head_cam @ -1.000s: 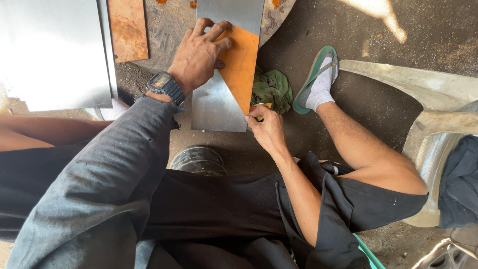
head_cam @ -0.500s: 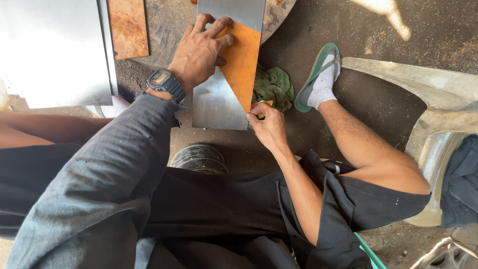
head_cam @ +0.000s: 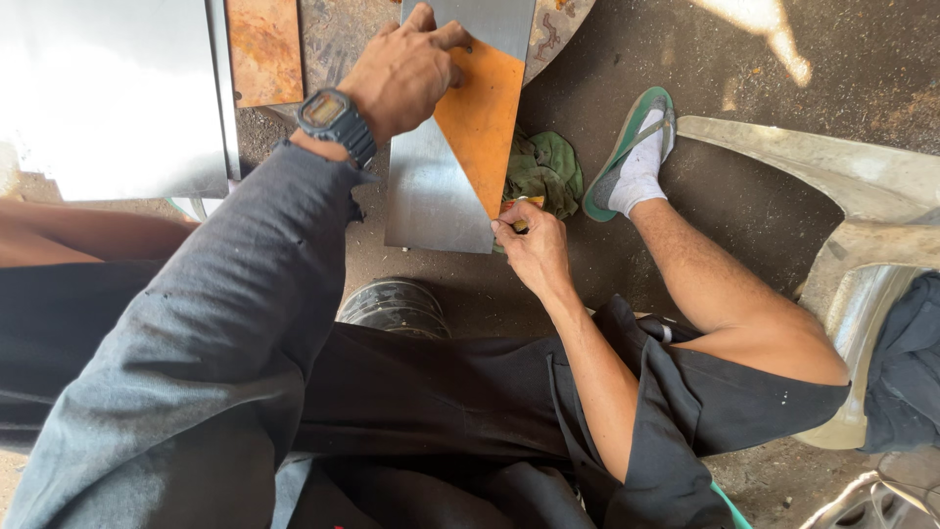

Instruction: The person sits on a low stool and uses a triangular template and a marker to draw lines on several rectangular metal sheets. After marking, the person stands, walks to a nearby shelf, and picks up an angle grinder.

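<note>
Head view shows our left hand [head_cam: 406,69] spread flat, fingers splayed, pressing down on an orange triangular plate [head_cam: 482,122]; that plate lies on a grey metal sheet [head_cam: 431,201], its long slanted edge running from under our fingertips down toward our right hand [head_cam: 529,245]; the orange face looks rusty and matte, the grey sheet smooth and dull with a faint sheen; our right hand is pinched closed around a small yellowish tool [head_cam: 524,220] at the lower tip of the orange plate, right at the sheet's corner; what kind of tool it is we cannot tell; just beyond the right hand lies a crumpled green rag [head_cam: 548,167], and past it a foot in a white sock and green sandal [head_cam: 636,152]; nearer to us than the sheet sits a round metal can [head_cam: 392,304]; we cannot see into it; left of our left wrist lies a second rusty plate [head_cam: 264,49].
</note>
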